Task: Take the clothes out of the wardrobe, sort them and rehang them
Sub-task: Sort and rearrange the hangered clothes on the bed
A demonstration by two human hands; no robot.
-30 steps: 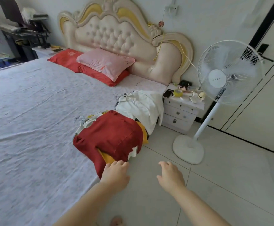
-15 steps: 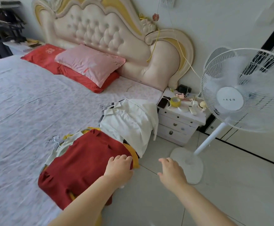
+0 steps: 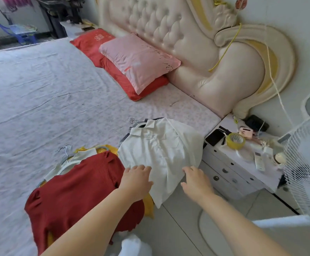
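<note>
The left hand and right hand have advanced past the red sweater onto the white shirt at lower centre, fingers spread, pinching nothing; probably the shirt gets lifted next

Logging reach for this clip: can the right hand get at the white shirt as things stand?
Likely yes: the right hand is at the lower edge of the shirt, fingers open, with nothing between them.
</note>
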